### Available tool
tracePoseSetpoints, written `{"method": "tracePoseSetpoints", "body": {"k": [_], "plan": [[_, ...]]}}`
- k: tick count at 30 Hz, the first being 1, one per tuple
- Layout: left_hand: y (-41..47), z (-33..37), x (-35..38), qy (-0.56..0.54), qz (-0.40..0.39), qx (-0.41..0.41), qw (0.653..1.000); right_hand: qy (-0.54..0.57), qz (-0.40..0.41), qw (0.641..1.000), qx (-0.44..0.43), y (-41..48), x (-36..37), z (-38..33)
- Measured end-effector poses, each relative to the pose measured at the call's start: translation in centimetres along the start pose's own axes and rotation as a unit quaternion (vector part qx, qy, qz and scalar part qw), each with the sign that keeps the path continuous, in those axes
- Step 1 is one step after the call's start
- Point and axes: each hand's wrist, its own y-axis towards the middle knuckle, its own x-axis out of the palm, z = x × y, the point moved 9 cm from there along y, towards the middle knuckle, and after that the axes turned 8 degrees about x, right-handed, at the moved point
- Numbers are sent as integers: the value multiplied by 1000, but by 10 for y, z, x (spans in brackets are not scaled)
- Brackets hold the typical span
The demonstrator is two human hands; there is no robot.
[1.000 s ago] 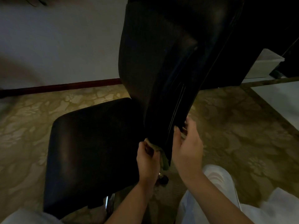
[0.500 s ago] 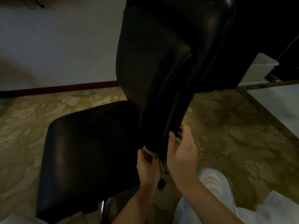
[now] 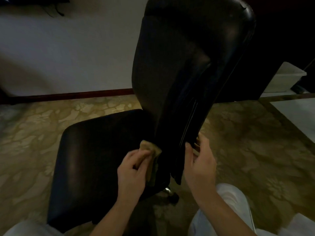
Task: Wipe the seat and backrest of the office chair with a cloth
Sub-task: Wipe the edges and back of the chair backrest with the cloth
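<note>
Now the left hand (image 3: 133,172) has its fingers clamped on the cloth (image 3: 150,147) at the backrest (image 3: 179,65) foot, beside the seat (image 3: 95,150). The right hand (image 3: 201,166) has its fingers curled round the backrest edge. Hard pushing could swivel the seat away.

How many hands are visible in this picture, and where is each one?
2. The left hand holds the tan cloth near the junction of seat and backrest. The right hand grips the lower edge of the backrest. No other hand seems hidden.
</note>
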Motion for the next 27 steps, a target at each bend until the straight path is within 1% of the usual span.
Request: {"method": "tracePoseSetpoints", "body": {"k": [2,3,5,6,8,9,11,12,13,16,20,24,27], "plan": [[20,61,-2,25,-1,122,992,23,-5,1000,14,-1,0,-2],[27,91,0,30,-1,187,982,33,-10,999,19,-1,0,-4],[37,148,10,46,2,317,947,45,-16,998,28,-2,-1,-6],[41,171,18,57,-1,368,928,50,-17,998,38,-1,-1,-5],[45,198,43,105,-31,434,894,56,-15,997,59,0,-1,-1],[45,201,59,155,-48,455,876,52,-14,997,62,1,-2,0],[45,187,83,271,-68,472,836,36,-18,997,60,2,-4,-2],[45,175,87,314,-65,466,825,32,-21,998,58,2,-5,-3],[44,164,88,341,-53,455,821,28,-23,998,56,3,-6,-3],[40,150,83,361,-15,431,827,24,-19,998,58,4,-6,-1],[38,155,86,367,10,419,831,42,-20,997,64,4,-6,0],[35,148,86,368,19,417,831,31,-23,996,75,6,-6,0],[32,139,82,382,9,416,825,24,-35,997,68,5,-6,-1]]}}
